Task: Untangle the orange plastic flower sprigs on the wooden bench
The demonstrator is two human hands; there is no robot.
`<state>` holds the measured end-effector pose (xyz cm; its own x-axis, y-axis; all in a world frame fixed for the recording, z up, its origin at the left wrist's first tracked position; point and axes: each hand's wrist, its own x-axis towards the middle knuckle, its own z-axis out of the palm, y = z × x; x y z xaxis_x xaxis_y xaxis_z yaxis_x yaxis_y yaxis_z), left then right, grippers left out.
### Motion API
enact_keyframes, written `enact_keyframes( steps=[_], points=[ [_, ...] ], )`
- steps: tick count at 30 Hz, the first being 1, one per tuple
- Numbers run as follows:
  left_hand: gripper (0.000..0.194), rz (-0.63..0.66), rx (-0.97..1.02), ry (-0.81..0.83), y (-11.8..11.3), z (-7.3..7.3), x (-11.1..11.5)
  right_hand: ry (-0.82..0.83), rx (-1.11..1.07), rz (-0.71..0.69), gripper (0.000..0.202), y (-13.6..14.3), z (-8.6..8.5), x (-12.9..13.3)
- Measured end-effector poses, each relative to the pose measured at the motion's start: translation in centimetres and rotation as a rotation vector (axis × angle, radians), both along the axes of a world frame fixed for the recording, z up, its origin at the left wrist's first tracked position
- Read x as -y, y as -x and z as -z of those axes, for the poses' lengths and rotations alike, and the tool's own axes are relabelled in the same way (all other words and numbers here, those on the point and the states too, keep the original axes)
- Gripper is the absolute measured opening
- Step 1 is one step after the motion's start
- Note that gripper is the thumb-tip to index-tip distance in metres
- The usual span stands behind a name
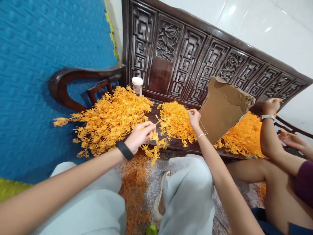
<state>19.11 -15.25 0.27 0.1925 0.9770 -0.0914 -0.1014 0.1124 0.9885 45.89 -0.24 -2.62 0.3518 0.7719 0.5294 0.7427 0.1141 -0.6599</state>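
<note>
My left hand [143, 133], with a black band at the wrist, pinches an orange plastic flower sprig [154, 150] by its stem, and its branches hang below the fingers. My right hand [194, 118] is closed in a pinch beside the small orange flower pile [176, 122]; what its fingers hold is too small to make out. By that wrist shows a thin metal rod [203, 128]. To the left of my left hand lies a large heap of orange flower sprigs [110, 119].
A dark carved wooden bench [162, 73] holds the piles. A white-lidded tub [137, 86] stands at its back. A cardboard piece [222, 109] leans between piles, with another orange pile [244, 137] beyond. At right, a co-worker's hands [271, 106] are raised. Orange scraps [135, 192] cover the floor.
</note>
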Motion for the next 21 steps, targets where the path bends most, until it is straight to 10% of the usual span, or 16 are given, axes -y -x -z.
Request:
enact_keyframes(
  steps=[6,15,21],
  points=[
    [0.015,-0.054,-0.004,0.075,1.5,1.3,-1.8,0.059,-0.085,0.033,0.024,-1.6,3.3,-0.7],
    [0.016,-0.046,0.026,0.051,0.7,0.9,-1.1,0.069,-0.155,0.041,0.023,-0.2,3.7,-1.8],
    [0.012,-0.052,0.047,0.026,0.6,1.0,-1.1,0.180,-0.315,-0.533,0.023,5.7,0.7,1.0]
  ],
)
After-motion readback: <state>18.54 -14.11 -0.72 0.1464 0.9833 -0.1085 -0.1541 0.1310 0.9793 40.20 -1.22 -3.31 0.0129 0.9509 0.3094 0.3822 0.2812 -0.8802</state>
